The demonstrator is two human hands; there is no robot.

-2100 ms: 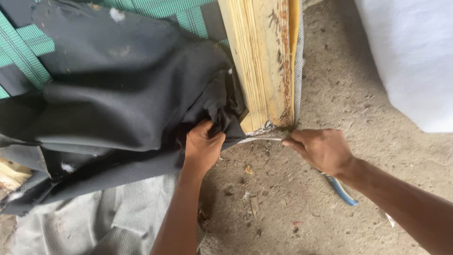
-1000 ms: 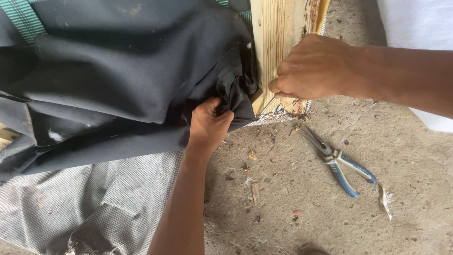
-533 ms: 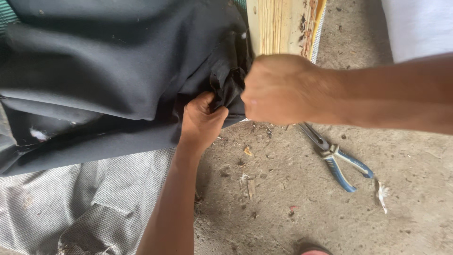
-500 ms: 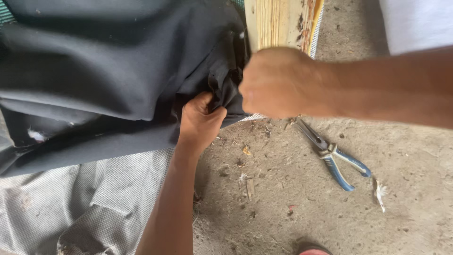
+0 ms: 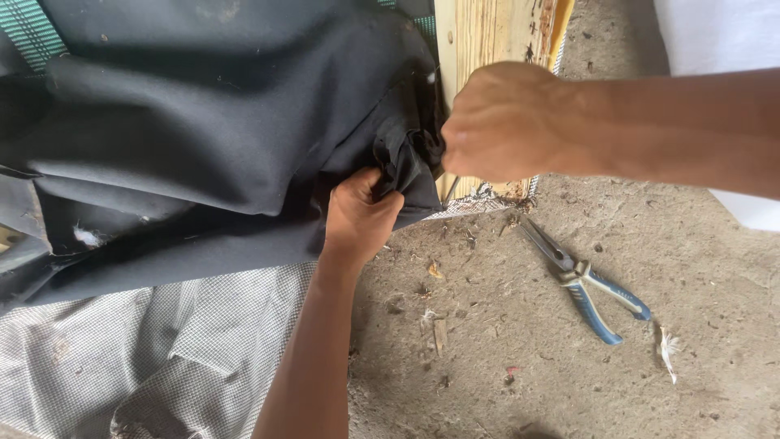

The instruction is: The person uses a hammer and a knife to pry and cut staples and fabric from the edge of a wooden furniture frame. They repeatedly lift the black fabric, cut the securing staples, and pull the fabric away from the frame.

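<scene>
A large black fabric (image 5: 203,122) drapes over a wooden frame whose pale post (image 5: 487,41) stands at the top middle. My left hand (image 5: 357,215) reaches up from below and grips a bunched fold of the black fabric beside the post's lower end. My right hand (image 5: 508,122) comes in from the right as a closed fist, pinching the crumpled edge of the same fabric against the post. Blue-handled long-nose pliers (image 5: 589,284) lie on the concrete floor, just below my right hand.
Grey checked cloth (image 5: 162,349) lies on the floor at the lower left. Green webbing (image 5: 32,32) shows at the top left. A white sheet (image 5: 723,41) stands at the right edge. Wood chips and a small feather (image 5: 670,349) litter the concrete floor (image 5: 528,374).
My right hand let go of the pliers, which now lie on the floor, and rose to the fabric edge at the post. My left hand kept its grip on the fabric.
</scene>
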